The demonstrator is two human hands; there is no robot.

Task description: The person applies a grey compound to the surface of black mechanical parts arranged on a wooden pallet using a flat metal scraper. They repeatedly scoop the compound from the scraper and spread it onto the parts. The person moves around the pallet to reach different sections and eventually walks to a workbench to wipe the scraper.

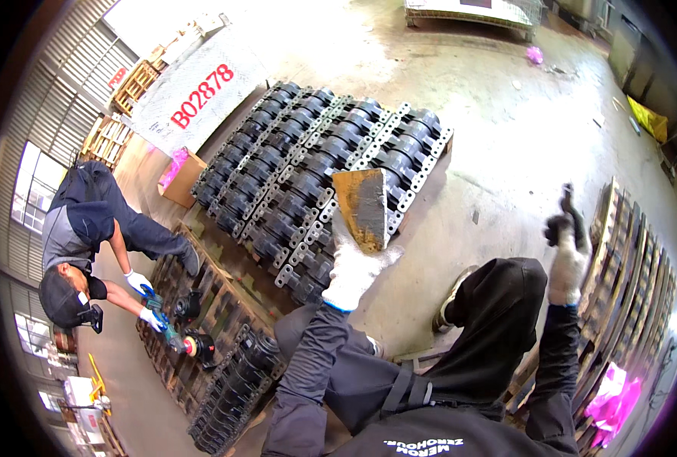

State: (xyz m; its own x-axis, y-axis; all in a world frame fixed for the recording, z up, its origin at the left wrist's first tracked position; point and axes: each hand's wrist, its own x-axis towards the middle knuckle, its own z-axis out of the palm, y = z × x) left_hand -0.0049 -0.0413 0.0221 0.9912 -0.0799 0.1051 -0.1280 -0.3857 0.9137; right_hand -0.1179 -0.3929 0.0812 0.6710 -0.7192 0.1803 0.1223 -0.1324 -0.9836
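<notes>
Left hand (351, 273) — gloved, holding brown block (363, 207), metal parts (319, 166) beyond

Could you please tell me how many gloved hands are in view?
4: the wearer's left hand, holding a wedge-shaped block; the wearer's right hand, near the slatted pallet; a co-worker's upper hand and lower hand, at the power tool.

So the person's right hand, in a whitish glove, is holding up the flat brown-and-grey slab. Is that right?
Not the right hand. The head view shows the left hand, in a whitish glove, holding up the flat brown-and-grey slab.
</notes>
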